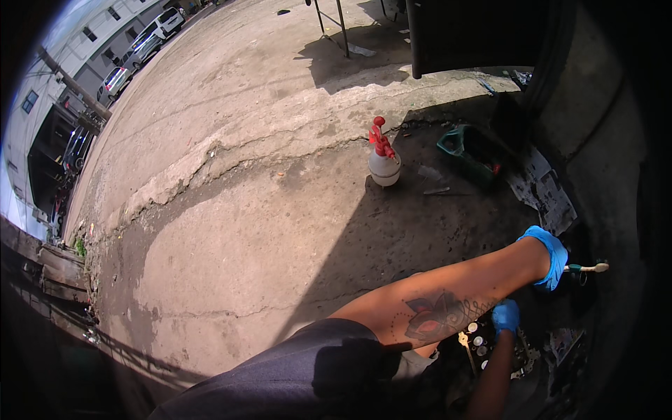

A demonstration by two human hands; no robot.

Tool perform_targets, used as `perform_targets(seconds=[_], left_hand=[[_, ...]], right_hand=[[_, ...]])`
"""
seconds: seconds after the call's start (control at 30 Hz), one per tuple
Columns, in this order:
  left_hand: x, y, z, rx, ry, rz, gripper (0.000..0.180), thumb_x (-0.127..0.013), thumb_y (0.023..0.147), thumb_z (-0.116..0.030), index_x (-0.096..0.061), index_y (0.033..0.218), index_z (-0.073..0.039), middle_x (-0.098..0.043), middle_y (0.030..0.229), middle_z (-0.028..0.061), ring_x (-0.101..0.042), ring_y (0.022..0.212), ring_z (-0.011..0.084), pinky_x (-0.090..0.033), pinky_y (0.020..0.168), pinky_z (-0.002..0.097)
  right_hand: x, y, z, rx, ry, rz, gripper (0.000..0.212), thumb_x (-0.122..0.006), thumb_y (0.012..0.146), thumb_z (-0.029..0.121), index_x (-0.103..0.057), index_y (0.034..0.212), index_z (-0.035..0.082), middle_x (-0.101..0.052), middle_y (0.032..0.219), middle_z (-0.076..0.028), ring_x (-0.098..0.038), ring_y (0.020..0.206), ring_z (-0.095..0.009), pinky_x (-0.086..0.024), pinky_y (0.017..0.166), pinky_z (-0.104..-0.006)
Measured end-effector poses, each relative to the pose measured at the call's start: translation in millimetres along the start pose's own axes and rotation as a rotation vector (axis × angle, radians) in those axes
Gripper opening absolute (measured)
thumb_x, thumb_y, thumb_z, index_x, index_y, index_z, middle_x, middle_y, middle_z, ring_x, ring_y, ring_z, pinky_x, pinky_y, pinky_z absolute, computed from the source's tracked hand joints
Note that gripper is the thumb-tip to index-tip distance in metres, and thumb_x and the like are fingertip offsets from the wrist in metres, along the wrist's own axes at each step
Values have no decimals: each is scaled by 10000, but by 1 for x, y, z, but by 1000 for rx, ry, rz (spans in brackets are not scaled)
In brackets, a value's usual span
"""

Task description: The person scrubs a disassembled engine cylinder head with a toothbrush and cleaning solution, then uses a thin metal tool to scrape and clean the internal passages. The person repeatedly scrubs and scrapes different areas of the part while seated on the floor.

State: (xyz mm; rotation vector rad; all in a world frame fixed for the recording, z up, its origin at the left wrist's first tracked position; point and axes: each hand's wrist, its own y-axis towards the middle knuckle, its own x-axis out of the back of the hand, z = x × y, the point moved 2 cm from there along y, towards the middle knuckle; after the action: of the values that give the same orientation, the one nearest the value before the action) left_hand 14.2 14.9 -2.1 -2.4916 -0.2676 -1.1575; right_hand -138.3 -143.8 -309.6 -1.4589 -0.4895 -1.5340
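My left hand [547, 257], in a blue glove, reaches far to the right at the end of my bare, tattooed forearm. A slim toothbrush-like brush [589, 268] with a teal-and-white handle sticks out past its fingers, which look closed around it. Lower down, my right hand [505, 316], also blue-gloved, rests over a dark engine part [521, 350]. Its fingers are curled out of sight, so I cannot tell whether they grip anything. Round shiny metal discs [479, 341] and pale metal edges show beside that hand. My left forearm partly covers the engine part.
A white spray bottle [384, 171] with a red pump top stands on the concrete. Right of it are a green plastic container [462, 147] and newspaper sheets [544, 190]. A dark panel [483, 35] hangs at the upper right. Parked cars [115, 80] line a building at far left.
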Motion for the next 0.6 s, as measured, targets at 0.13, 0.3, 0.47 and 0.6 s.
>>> perform_targets(seconds=[0.13, 0.3, 0.47, 0.6], left_hand=[[2, -2, -1, 1, 6, 5, 383, -667, 739, -296, -736, 1083, -141, -707, 1077, 111, -672, 996, 305, -524, 809, 404], [5, -6, -3, 2, -2, 7, 391, -669, 742, -292, -730, 1102, -151, -705, 1086, 109, -671, 995, 304, -524, 810, 401], [7, -10, -4, -9, 27, 1, 339, -650, 785, -272, -737, 1057, -90, -712, 1005, 150, -684, 925, 322, -537, 789, 392], [8, -12, -4, -19, 25, -4, 341, -653, 791, -277, -735, 1062, -88, -712, 1005, 148, -682, 926, 320, -536, 790, 390]], right_hand=[[-2, 11, 8, -4, -45, 32, 243, -572, 839, 219, -702, 936, 37, -660, 975, -262, -627, 915, -458, -510, 781, -507], [-21, 25, 30, 319, -276, 190, 413, -533, 913, 315, -590, 1250, 82, -543, 1321, -190, -536, 1188, -368, -442, 967, -437], [-38, 18, 55, 538, -706, 210, 552, -366, 1011, 358, -308, 1505, 117, -255, 1586, -67, -238, 1454, -241, -190, 1173, -414], [-38, 9, 67, 418, -739, 293, 568, -318, 1028, 382, -259, 1533, 129, -216, 1607, -49, -186, 1478, -225, -170, 1187, -402]])
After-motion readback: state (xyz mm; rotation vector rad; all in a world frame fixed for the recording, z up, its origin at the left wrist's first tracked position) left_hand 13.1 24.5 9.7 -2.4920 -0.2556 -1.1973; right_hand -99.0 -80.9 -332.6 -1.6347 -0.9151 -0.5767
